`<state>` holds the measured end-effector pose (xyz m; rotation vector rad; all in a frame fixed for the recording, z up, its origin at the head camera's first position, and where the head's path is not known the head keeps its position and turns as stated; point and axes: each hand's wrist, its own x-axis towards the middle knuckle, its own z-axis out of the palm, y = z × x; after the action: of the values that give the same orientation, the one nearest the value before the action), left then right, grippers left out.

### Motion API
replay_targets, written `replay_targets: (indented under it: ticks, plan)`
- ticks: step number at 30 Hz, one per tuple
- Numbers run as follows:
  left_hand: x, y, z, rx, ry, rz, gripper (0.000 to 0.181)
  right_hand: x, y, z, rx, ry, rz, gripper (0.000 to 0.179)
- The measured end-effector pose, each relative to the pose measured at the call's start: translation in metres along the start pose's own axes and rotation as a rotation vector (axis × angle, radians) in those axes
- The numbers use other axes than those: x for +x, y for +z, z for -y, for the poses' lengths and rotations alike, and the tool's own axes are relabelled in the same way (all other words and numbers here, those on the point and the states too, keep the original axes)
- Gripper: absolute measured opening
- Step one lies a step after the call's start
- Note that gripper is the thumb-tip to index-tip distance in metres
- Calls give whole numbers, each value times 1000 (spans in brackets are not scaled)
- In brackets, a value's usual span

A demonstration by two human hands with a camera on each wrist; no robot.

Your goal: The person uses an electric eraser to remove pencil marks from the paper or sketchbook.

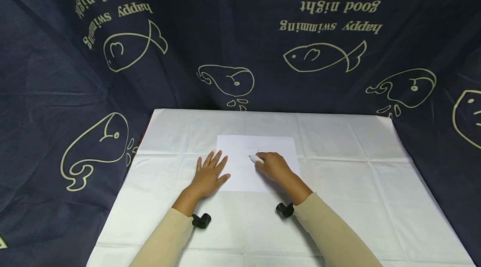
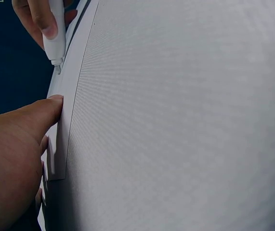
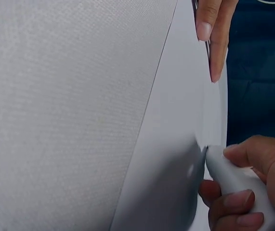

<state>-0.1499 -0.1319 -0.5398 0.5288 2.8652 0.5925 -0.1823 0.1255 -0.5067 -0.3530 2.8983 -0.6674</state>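
Head view shows me the left hand [image 1: 209, 177], fingers spread wide across the left edge of a white rectangular paper sheet [image 1: 240, 175], presumably to steady it, while right of them the right hand [image 1: 276, 167] grips a thick white pen [image 1: 256, 159], apparently so its tip clears the fingertips.

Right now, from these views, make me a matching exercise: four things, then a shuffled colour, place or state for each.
1. left hand
2. right hand
3. paper
4. backdrop cloth

A. dark, printed with pale fish outlines
B. gripping the white pen
C. white and rectangular, on the tablecloth
D. fingers spread, at the paper's left side

Pairs: 1-D, 2-B, 3-C, 4-A.
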Motion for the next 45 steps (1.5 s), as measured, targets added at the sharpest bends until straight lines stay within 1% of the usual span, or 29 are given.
replay_targets:
  ticks: [3, 7, 11, 13, 17, 22, 28, 32, 39, 45]
  plan:
    - [0, 0, 0, -4, 0, 2, 69, 0, 1, 0, -4, 1, -1, 36]
    - [0, 0, 0, -6, -1, 4, 69, 1, 2, 2, 3, 6, 18, 38]
    - [0, 0, 0, -4, 0, 5, 69, 2, 2, 3, -2, 26, 2, 37]
    - [0, 0, 0, -2, 1, 6, 69, 2, 2, 4, 1, 30, 7, 37]
    - [0, -1, 0, -1, 0, 5, 69, 1, 1, 5, 0, 9, 27, 38]
    - [-1, -2, -1, -12, 2, 6, 69, 2, 1, 6, -11, 8, -2, 38]
    - [-1, -1, -1, -6, 2, 7, 68, 2, 4, 6, -6, -1, 15, 39]
    - [-1, -1, -1, -7, 2, 6, 68, 2, 4, 7, -3, 10, -5, 38]
    - [-1, -1, -1, -7, 6, -4, 68, 2, 5, 12, -5, -7, 22, 38]
    - [-1, -1, -1, -13, 7, -5, 68, 2, 5, 14, -13, 37, 6, 39]
